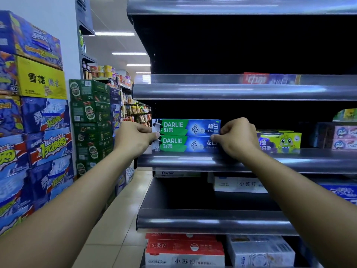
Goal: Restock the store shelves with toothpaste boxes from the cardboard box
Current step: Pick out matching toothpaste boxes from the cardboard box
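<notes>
Two green-and-blue Darlie toothpaste boxes lie stacked lengthwise at the left end of a dark metal shelf [251, 161]. The upper box [185, 127] sits flush on the lower box [183, 144]. My left hand [133, 139] grips the left ends of the stack, fingers curled round them. My right hand [236, 139] pinches the right ends. Both arms reach forward from the bottom of the view. The cardboard box is out of sight.
Yellow children's toothpaste boxes [280, 140] stand just right of my right hand, pink boxes [343, 138] further right. A red box [257, 79] lies on the shelf above. White and red boxes [183, 250] fill the lower shelves. Stacked drink cartons [38, 122] line the aisle's left side.
</notes>
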